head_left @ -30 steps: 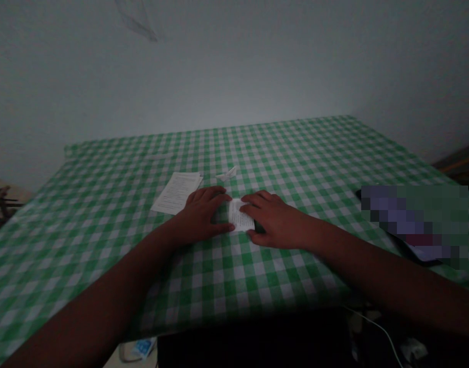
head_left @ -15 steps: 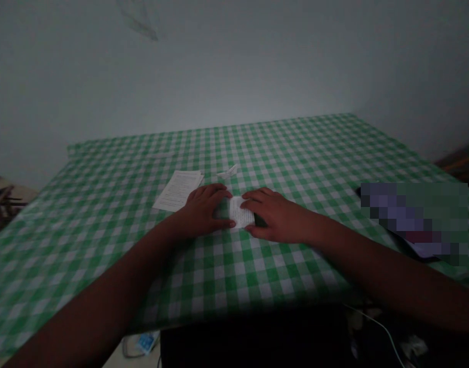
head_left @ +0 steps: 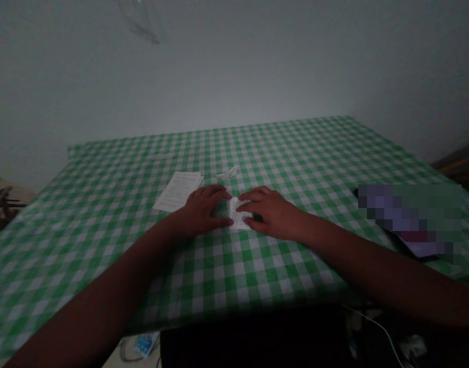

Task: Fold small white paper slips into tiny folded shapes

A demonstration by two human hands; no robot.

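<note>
A small piece of printed white paper [head_left: 238, 207], seemingly folded, lies flat on the table between my two hands. My left hand [head_left: 205, 209] rests at its left edge, thumb and index fingertip touching the near and far corners, fingers apart. Over the right part of the paper lies my right hand [head_left: 270, 212], its fingers spread and their tips on the sheet. Neither hand lifts the paper, and part of its right side is hidden under the right fingers. Several loose printed sheets [head_left: 176, 189] lie just beyond my left hand, which covers their near right corner.
A thin white folded paper strip [head_left: 228, 173] lies farther back on the green-and-white checked tablecloth [head_left: 234, 276]. At the right sits a dark-edged flat object [head_left: 410, 225], mostly blurred out. A pale wall stands behind the table. A white cable [head_left: 383, 329] hangs below the near edge.
My right hand has slid slightly left across the small paper, its fingertips now farther over it. My left hand stays nearly in place at the left edge.
</note>
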